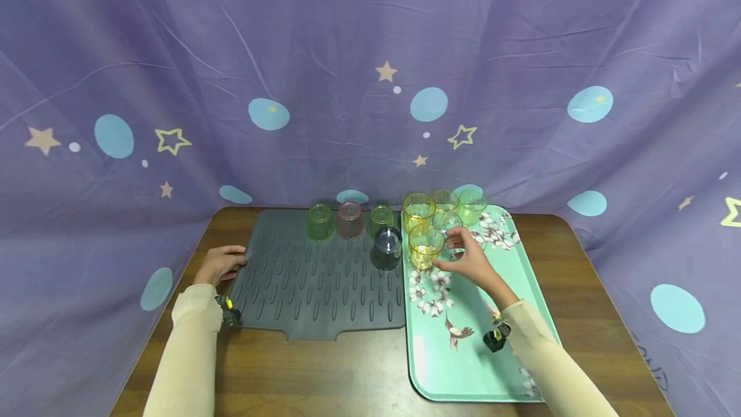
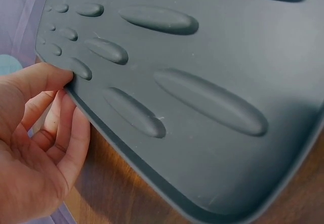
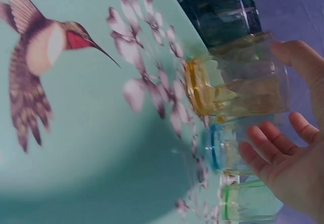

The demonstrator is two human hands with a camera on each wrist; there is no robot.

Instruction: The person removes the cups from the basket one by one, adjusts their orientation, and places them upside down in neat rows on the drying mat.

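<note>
My left hand [image 1: 220,264] pinches the left edge of a dark grey drying mat [image 2: 228,47], thumb on top and fingertips under the rim. My right hand [image 1: 467,259] is at a yellow glass [image 1: 426,246] that stands upright on the green tray [image 1: 446,372]. In the right wrist view the thumb lies by the rim of this yellow glass [image 3: 243,80], and the other fingers are spread loosely beside it, over a blue-tinted glass [image 3: 228,145]. A dark blue glass [image 1: 386,250] stands upside down on the mat, just left of the yellow one.
Along the mat's back edge stand a green glass [image 1: 320,222], a pink glass [image 1: 350,221] and another green glass [image 1: 381,221], all upside down. Behind my right hand, the tray holds a second yellow glass [image 1: 418,210] and a pale green glass [image 1: 471,206]. A purple curtain [image 1: 324,82] hangs behind the wooden table [image 1: 278,372].
</note>
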